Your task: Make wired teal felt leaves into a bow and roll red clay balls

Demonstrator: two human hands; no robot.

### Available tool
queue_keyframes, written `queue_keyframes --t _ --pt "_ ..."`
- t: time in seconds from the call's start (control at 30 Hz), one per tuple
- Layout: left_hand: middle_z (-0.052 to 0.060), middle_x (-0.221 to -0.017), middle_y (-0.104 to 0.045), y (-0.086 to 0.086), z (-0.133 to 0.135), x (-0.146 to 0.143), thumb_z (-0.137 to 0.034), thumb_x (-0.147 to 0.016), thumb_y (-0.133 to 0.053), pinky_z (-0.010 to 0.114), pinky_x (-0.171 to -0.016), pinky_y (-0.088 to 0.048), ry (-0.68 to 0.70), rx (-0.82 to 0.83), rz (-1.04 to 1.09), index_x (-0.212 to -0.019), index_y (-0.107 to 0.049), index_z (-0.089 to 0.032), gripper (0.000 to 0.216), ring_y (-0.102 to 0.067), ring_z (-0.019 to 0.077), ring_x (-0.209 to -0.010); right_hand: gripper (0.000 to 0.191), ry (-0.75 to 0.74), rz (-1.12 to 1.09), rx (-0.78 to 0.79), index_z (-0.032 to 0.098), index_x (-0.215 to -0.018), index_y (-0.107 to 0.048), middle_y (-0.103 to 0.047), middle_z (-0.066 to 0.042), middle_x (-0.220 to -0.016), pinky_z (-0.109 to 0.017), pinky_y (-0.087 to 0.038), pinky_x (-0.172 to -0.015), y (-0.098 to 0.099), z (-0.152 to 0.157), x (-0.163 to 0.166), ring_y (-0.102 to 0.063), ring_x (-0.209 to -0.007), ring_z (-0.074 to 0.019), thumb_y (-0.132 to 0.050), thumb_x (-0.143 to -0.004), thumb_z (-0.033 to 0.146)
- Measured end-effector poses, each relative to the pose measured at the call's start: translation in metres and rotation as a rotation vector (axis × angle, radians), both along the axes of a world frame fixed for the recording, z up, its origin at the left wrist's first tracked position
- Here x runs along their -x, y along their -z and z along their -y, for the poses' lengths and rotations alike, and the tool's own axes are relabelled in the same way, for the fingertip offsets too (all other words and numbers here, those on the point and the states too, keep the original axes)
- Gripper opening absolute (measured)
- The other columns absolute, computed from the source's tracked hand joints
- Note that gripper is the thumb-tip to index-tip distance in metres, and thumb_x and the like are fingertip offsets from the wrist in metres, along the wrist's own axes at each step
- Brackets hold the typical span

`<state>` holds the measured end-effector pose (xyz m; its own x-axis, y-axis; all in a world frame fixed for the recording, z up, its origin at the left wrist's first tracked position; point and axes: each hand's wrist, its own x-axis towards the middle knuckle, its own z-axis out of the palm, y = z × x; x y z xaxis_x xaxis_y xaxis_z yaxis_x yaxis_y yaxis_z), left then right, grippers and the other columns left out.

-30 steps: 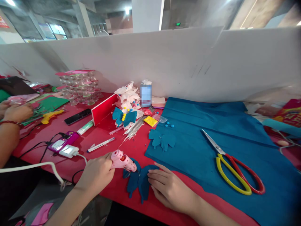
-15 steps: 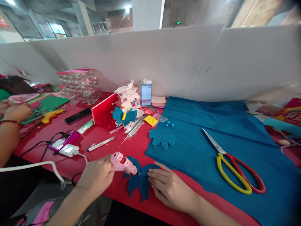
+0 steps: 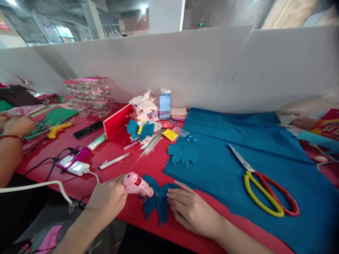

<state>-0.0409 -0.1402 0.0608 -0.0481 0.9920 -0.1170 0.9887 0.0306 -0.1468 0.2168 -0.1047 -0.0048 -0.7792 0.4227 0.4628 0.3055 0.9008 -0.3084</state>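
Our left hand point(image 3: 108, 199) and our right hand point(image 3: 193, 211) are bare, and both forearms point(image 3: 238, 237) run uncovered all the way to the lower edge of the view. The fingers point(image 3: 177, 198) are slim, the nails short and plain as far as we can tell. Beside the left forearm we make out grey cloth point(image 3: 113, 234) and a pink patch point(image 3: 47, 241); whether either is our own clothing we cannot say
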Motion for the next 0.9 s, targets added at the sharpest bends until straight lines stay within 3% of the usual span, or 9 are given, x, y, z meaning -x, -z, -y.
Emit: queue_keyframes --t 0.37,0.73,0.9 --pt "0.011 -0.084 -0.073 -0.0006 -0.0014 -0.0002 -0.012 -0.076 -0.042 0.027 -0.062 -0.048 -0.035 -0.082 0.077 -0.1 -0.067 -0.019 0.035 -0.069 0.024 -0.077 0.021 0.005 0.009 -0.028 0.015 -0.102 -0.064 -0.071 -0.009 -0.101 -0.041 -0.035 -0.108 0.002 0.0001 -0.0005 -0.063 -0.103 -0.0173 -0.048 -0.088 0.012" --pt "0.012 -0.091 -0.072 -0.0024 -0.0045 -0.007 -0.008 -0.078 -0.039 0.029 -0.061 -0.048 0.008 -0.026 0.058 -0.103 -0.066 -0.02 0.039 -0.069 0.0252 -0.08 0.023 0.008 0.012 -0.023 0.015 -0.103 -0.065 -0.071 -0.009 -0.102 -0.042 -0.035 -0.108 0.0011 0.0 -0.0009 -0.062 -0.105 -0.0177 -0.048 -0.089 0.013" --pt "0.011 -0.083 -0.072 -0.0043 -0.004 -0.0065 -0.009 -0.078 -0.038 0.028 -0.062 -0.047 -0.011 0.0 0.036 -0.101 -0.066 -0.019 0.037 -0.07 0.025 -0.079 0.023 0.005 0.004 -0.032 0.014 -0.103 -0.065 -0.071 -0.009 -0.101 -0.043 -0.034 -0.109 0.0024 0.0 -0.0006 -0.063 -0.104 -0.0177 -0.047 -0.089 0.013"
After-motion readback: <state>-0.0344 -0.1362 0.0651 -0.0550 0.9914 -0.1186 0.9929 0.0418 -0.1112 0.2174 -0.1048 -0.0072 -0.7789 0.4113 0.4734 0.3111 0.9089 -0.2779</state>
